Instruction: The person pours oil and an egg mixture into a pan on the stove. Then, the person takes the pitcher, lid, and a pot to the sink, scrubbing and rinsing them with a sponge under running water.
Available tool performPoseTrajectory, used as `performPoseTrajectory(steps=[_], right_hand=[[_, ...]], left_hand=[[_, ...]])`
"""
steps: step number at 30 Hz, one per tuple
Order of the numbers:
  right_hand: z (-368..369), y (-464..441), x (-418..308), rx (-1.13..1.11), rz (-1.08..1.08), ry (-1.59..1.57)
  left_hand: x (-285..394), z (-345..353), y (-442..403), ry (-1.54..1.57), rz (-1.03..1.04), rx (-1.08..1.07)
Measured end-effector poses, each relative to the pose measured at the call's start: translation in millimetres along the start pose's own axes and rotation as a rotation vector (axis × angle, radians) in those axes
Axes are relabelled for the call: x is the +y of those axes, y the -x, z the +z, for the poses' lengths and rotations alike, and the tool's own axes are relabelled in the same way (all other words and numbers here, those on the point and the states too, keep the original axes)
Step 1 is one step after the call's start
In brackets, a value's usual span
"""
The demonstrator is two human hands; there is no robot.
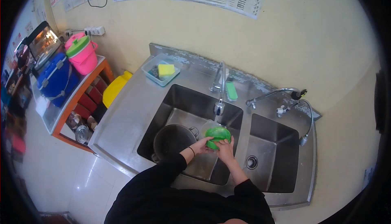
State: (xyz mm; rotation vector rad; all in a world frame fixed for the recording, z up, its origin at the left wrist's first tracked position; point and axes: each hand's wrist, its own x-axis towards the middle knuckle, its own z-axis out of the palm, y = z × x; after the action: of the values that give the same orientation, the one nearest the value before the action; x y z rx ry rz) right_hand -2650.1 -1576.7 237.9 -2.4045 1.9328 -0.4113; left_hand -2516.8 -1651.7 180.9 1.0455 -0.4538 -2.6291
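Note:
Over the larger sink basin, a green bowl (219,133) is held between both of my hands, under the spout of the flexible faucet (219,108). My left hand (200,146) grips the bowl's near left side. My right hand (225,150) has its fingers on the near right rim. Something whitish shows inside the bowl, too small to make out. A pale, see-through container (207,127) is partly hidden behind the bowl. To the left, a large dark pot (173,142) with side handles stands in the same basin, close to my left forearm.
A clear tub (163,81) with a yellow sponge (166,69) and a dark scourer sits at the counter's back left. A green-topped item (231,91) lies behind the faucet. The smaller basin (260,159) is on the right, with another faucet (277,93). Buckets stand on a side table.

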Motion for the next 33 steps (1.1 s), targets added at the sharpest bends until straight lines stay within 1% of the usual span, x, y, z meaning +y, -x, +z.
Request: performPoseTrajectory(steps=[1, 3, 4, 5, 7, 8, 11, 14, 17, 18, 20, 21, 24, 26, 27, 30, 33], right_hand=[[-1, 2, 1, -0.007, 0.022, -0.019], [-5, -4, 8, -0.057, 0.009, -0.251], [-6, -12, 13, -0.075, -0.003, -0.37], [-6, -20, 17, -0.094, -0.017, -0.493], [2, -48, 29, -0.163, 0.01, -0.563], [7, -62, 34, -0.198, 0.026, -0.605], [28, -97, 40, -0.167, 0.021, -0.618], [42, -114, 50, -0.057, 0.337, -0.683], [50, -113, 44, -0.106, 0.437, -0.597], [54, -108, 37, -0.194, 0.47, -0.607], [66, -104, 33, -0.259, 0.363, -0.651], [72, -101, 33, -0.291, 0.313, -0.672], [44, -99, 14, 0.129, 0.442, -0.796], [49, -90, 3, 0.054, 0.326, -0.942], [50, -86, -3, 0.017, 0.263, -1.009], [53, -65, -15, -0.051, 0.202, -0.824], [28, -51, -12, -0.151, 0.019, -0.255]], left_hand=[[-3, -4, -16, 0.016, 0.036, -0.02], [-4, -14, -38, 0.043, 0.104, -0.056], [3, -12, -34, 0.03, 0.08, -0.001], [8, -10, -27, -0.049, 0.131, 0.059], [19, -6, -10, -0.21, 0.235, 0.188], [27, -4, -2, -0.226, 0.243, 0.153], [35, -13, -7, -0.319, 0.368, 0.097], [42, -27, -9, -0.301, 0.573, 0.123], [50, -29, -2, -0.466, 0.876, 0.178], [52, -27, 2, -0.45, 0.919, 0.184], [54, -26, 1, -0.414, 1.003, 0.191], [56, -26, 0, -0.303, 0.976, 0.176], [54, -29, -11, -0.019, 0.874, 0.103], [57, -28, -18, 0.109, 0.812, 0.017], [58, -26, -20, 0.125, 0.813, -0.005], [60, -20, -30, 0.174, 0.817, -0.056], [65, -3, -24, 0.168, 0.84, -0.05]])
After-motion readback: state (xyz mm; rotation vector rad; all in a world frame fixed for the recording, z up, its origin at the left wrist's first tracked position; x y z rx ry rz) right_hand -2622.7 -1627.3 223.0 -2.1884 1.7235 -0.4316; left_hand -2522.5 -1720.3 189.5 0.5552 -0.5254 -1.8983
